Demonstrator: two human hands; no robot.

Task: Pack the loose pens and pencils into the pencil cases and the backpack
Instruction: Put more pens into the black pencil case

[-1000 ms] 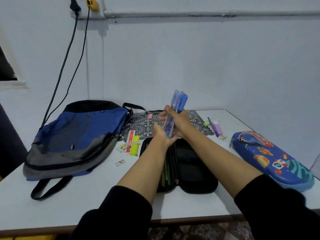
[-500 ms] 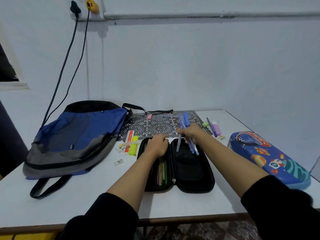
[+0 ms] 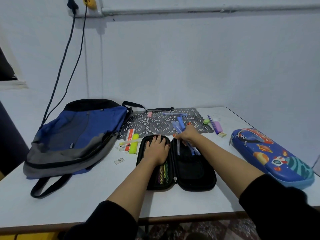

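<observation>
Pens in a blue bundle [image 3: 180, 128] are gripped in the curled right hand [image 3: 187, 135], their lower ends dipping over the right half of the open black pencil case [image 3: 195, 172]. The left hand [image 3: 156, 150] lies flat with its fingers spread, pressing on the case's left half, where coloured pencils [image 3: 162, 172] show behind mesh.

I judge the job partly done: one batch is stowed and this bundle is poised at the case. Several things are not yet packed. A pen [image 3: 174, 114] and a pink eraser [image 3: 150, 114] lie on the lace mat [image 3: 161, 126]. A purple pen [image 3: 212, 124] lies just beside the mat with small erasers [image 3: 206, 121]. A yellow highlighter [image 3: 134, 144] and a ruler [image 3: 130, 134] sit between the case and the backpack [image 3: 78, 134].

The blue space-print case [image 3: 271, 158] at the right lies zipped, and the backpack looks shut too. Whether either holds anything cannot be told. The right hand hides how many pens it grips, and the left palm covers part of the mesh.
</observation>
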